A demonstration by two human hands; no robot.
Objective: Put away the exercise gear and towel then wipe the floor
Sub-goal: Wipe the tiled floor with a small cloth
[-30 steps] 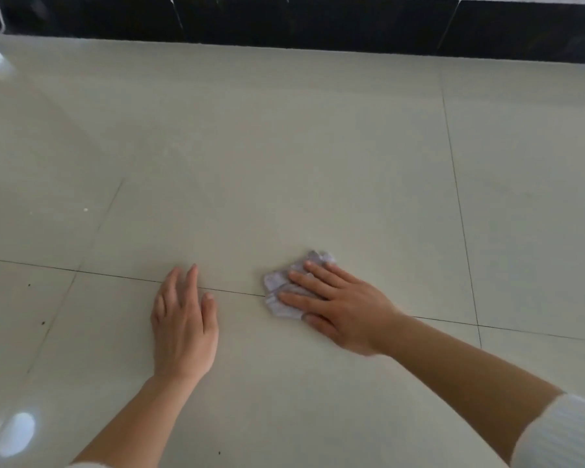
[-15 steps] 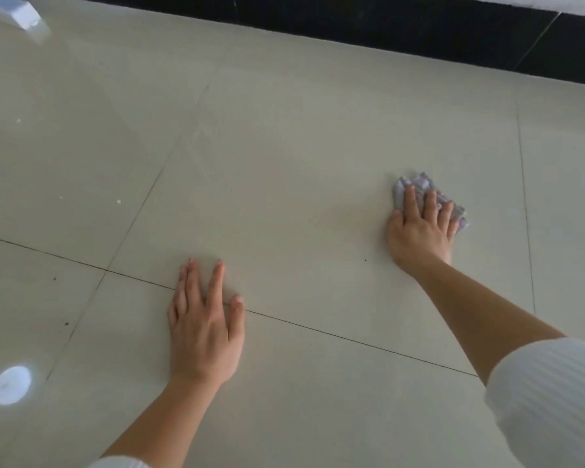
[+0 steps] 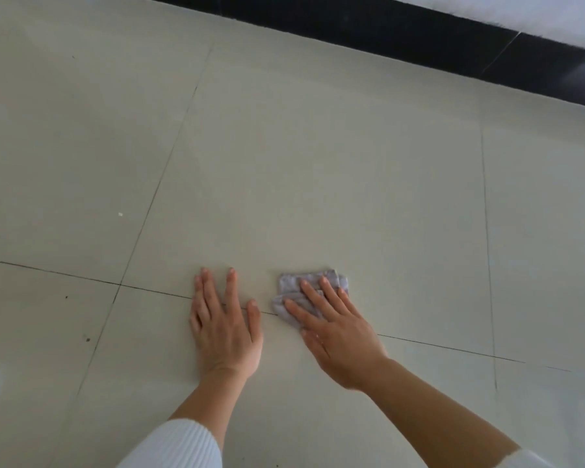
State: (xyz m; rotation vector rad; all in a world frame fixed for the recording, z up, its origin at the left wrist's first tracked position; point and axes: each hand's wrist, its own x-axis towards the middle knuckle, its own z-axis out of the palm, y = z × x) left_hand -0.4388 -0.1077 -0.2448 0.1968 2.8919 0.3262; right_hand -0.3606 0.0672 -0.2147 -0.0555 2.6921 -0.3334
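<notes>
Fingers (image 3: 232, 288) straight on two hands: right hand (image 3: 341, 336) flat atop one grey cloth (image 3: 291, 283), left hand (image 3: 223, 332) flat on floor (image 3: 318, 163).

left hand (image 3: 224, 327) flat, right hand (image 3: 340, 336) fingers (image 3: 313, 292) straight

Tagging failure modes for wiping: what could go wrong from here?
1. The cloth is a small wad under the flat fingers of the right hand, not gripped; it could slip out mid-stroke.
2. The left hand lies flat on the glossy floor beside the cloth; a leftward stroke may bump it.
3. A dark speck further left may get missed.
</notes>
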